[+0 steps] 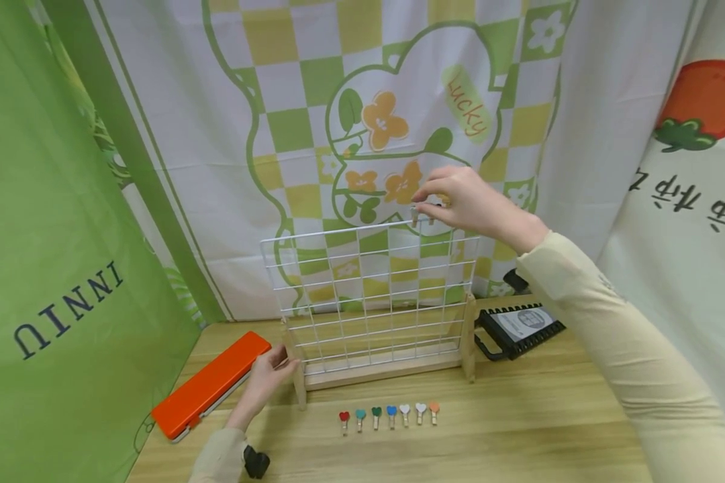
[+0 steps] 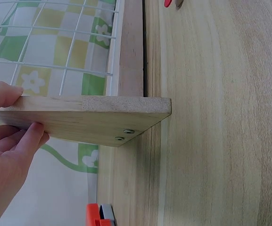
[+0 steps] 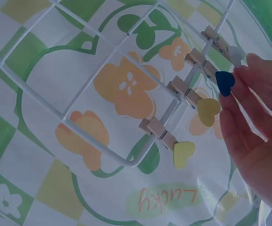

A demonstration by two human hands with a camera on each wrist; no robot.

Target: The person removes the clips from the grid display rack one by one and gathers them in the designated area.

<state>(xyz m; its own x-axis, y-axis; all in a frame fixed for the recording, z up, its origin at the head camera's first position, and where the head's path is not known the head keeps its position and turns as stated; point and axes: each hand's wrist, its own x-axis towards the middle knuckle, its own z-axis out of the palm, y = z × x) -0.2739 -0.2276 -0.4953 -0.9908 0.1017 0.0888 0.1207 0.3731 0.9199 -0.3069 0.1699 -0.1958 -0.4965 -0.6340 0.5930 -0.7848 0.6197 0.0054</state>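
A white wire grid (image 1: 368, 295) stands upright in a wooden base (image 1: 393, 370). At its top edge my right hand (image 1: 459, 198) pinches a clothespin with a white heart (image 3: 235, 55), whose wooden end sits over the top wire. Beside it on the same wire are a dark blue heart clothespin (image 3: 225, 83) and two yellow heart clothespins, one nearer (image 3: 208, 112) and one by the corner (image 3: 184, 154). My left hand (image 2: 6, 141) grips the left wooden upright (image 2: 98, 110), thumb on one side and fingers on the other.
In front of the grid lies a row of several heart clothespins, from red (image 1: 344, 419) to orange (image 1: 434, 412). An orange-lidded case (image 1: 211, 382) lies at left. A black tool holder (image 1: 516, 329) sits right of the base. Patterned cloth (image 1: 302, 134) hangs close behind.
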